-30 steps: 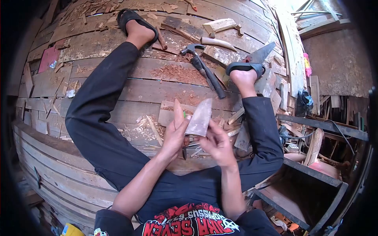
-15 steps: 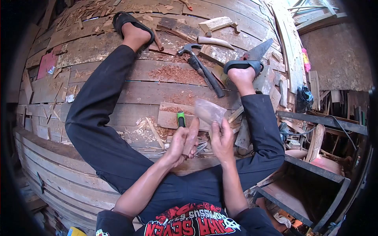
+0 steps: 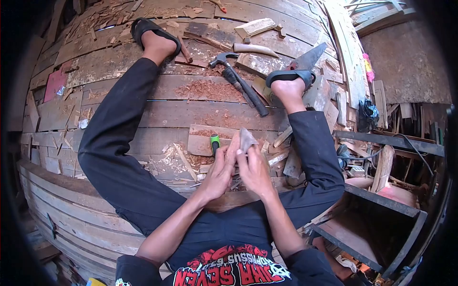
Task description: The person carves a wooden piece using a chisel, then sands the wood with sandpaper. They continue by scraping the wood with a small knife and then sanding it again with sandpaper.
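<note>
My left hand (image 3: 218,174) is closed around a slim piece of shaped wood (image 3: 233,146), which points up and away from me between my knees. In my right hand (image 3: 255,172) is a greyish sheet of sandpaper (image 3: 246,139), bent over and pressed against the wood's right side. The two hands meet there, and my fingers hide the lower part of the wood. Just beyond my left hand, a tool with a green and black handle (image 3: 215,144) rests by a flat board (image 3: 198,140).
A claw hammer (image 3: 232,76), a curved wooden handle (image 3: 255,49) and a handsaw (image 3: 309,57) lie ahead near my right foot. Reddish shavings (image 3: 205,89) cover parts of the plank floor (image 3: 167,114). A metal frame (image 3: 381,205) stands at the right.
The sandpaper, held out flat above the wood before, is now folded over and against it. My right hand has moved left to meet my left hand.
</note>
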A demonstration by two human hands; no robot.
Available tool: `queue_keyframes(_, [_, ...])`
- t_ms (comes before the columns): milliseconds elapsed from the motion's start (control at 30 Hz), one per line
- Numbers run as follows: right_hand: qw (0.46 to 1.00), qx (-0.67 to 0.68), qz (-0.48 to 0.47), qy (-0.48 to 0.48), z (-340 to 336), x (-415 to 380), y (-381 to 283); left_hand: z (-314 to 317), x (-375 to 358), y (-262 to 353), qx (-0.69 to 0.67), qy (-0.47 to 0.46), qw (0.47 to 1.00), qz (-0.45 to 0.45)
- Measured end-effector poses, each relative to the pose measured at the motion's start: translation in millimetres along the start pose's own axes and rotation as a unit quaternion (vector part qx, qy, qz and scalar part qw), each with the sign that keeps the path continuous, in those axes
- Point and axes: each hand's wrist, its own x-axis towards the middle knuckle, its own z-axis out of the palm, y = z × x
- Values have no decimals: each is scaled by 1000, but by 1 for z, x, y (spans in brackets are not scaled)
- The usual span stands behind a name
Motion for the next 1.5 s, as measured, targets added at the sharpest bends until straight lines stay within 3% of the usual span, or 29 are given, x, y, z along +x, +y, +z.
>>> queue_keyframes(67, [992,94,78,-2,3,5,11,0,-3,-14,154,22,976,152])
queue_keyframes(100, [994,66,83,31,-1,4,-2,-1,-9,4,110,-32,991,73])
queue_keyframes(200, [982,-149,-113,40,0,-19,-12,0,-9,-6,122,0,989,82])
queue_keyframes(233, [992,-111,-62,3,2,-21,-7,-5,-6,-7,140,-34,988,60])
queue_keyframes(333, [995,-22,72,-58,-4,-16,0,-1,-4,-6,306,-43,918,247])
queue_keyframes(367, [995,-19,86,-35,-2,-10,12,-1,-9,-4,237,-79,952,176])
queue_keyframes(500, [1000,-25,-1,2,8,-34,8,0,-12,2,208,-84,966,131])
queue_keyframes(600, [994,-44,102,-20,1,-21,18,6,-8,-11,202,-77,966,143])
queue_keyframes(733, [1000,-18,-8,10,25,-41,32,0,-1,-12,195,-73,968,143])
queue_keyframes(800, [995,46,77,-43,16,-31,38,1,-5,-16,210,-110,967,96])
queue_keyframes(833, [995,42,83,-25,14,-19,47,5,-6,-11,238,-114,952,155])
queue_keyframes(933, [998,46,37,-36,22,-33,50,-5,2,-13,200,-116,967,104])
queue_keyframes(967, [994,63,76,-51,20,-34,51,-1,2,-16,265,-84,944,179])
queue_keyframes(1067, [985,97,125,-66,19,-24,59,3,1,-7,224,-119,964,78])
queue_keyframes(1167, [986,107,116,-60,25,-31,61,2,-3,-17,256,-113,952,125])
queue_keyframes(1233, [974,146,158,-71,22,-28,61,7,-5,-15,284,-91,932,204])
queue_keyframes(1267, [974,136,168,-72,21,-28,62,5,-4,-15,269,-97,946,155])
queue_keyframes(1333, [988,138,57,-27,41,-35,71,-2,5,2,242,-108,963,58])
queue_keyframes(1367, [985,145,84,-41,40,-38,75,1,2,-15,241,-86,960,114])
queue_keyframes(1467, [974,190,126,-8,37,-17,77,6,4,-23,295,-98,934,177])
queue_keyframes(1500, [985,142,100,-21,44,-27,78,0,9,-9,275,-118,953,50])
